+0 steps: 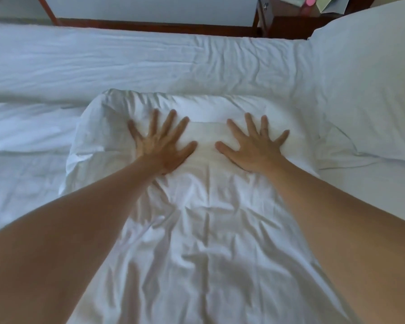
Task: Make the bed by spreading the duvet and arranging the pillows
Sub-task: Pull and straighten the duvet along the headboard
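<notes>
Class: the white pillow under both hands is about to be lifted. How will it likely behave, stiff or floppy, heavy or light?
Probably soft: the pillow dents under the flat left hand and right hand. Likely floppy, since its case is creased and loose. Seemingly light for its bulk, though weight cannot be seen.

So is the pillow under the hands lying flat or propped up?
Lying flat. The pillow lies on the bed, and the left hand and right hand press down on it with fingers spread.

Soft, cool daylight, fairly bright; source not visible. White pillow [197,127] near overexposed in the centre, detail washed out. Faint shadows under both forearms and in the fabric creases. Overall slightly soft focus; fingertips smeared. Wide-angle stretch swells the forearms at the lower corners.
</notes>
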Available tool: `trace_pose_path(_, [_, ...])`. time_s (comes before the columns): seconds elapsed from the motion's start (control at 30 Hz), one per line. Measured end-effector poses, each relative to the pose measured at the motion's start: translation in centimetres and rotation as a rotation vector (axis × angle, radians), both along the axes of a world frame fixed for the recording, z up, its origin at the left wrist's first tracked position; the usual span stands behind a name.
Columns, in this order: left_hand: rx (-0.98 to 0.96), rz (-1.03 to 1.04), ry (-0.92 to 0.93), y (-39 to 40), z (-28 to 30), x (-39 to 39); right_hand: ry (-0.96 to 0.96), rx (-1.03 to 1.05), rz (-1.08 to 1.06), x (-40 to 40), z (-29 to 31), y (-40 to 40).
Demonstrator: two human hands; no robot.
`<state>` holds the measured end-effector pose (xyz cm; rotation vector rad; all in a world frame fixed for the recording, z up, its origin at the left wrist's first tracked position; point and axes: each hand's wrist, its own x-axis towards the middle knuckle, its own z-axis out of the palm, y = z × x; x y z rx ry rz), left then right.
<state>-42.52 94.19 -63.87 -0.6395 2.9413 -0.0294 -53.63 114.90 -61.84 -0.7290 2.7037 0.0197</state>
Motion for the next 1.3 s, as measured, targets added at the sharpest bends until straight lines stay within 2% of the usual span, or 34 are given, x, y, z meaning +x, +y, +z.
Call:
trace_pose_path(0.17, [-0.076, 0.105, 0.008, -3.4, -3.3, 0.6, 0.037, -0.040, -0.079, -1.2, -3.6, -0.1])
trace_pose_path(0.43, [-0.082, 0.100, 0.099, -7.0, -6.9, -0.5, -0.018, -0.080, -0.273, -4.1, -6.1, -0.7])
trace_pose_path(0.77, [0.065, 0.168, -0.085, -8.5, -6.1, -1.0, -0.112, 0.013, -0.309, -5.4, -4.9, -1.7])
trace_pose_path(1.1, [0.055, 0.150, -0.162, -5.0, -3.2, 8.8, -0.056, -0.011, -0.274, 4.6, -3.5, 5.0])
trace_pose_path(1.23, [0.021, 0.124, -0.115, -1.3, -1.8, 15.0, -0.033, -0.054, -0.249, 11.8, -2.4, 8.7])
trace_pose_path(1.3, [0.044, 0.070, -0.010, 0.5, -0.8, 18.7, 0.006, -0.083, -0.233, 15.8, -2.0, 10.2])
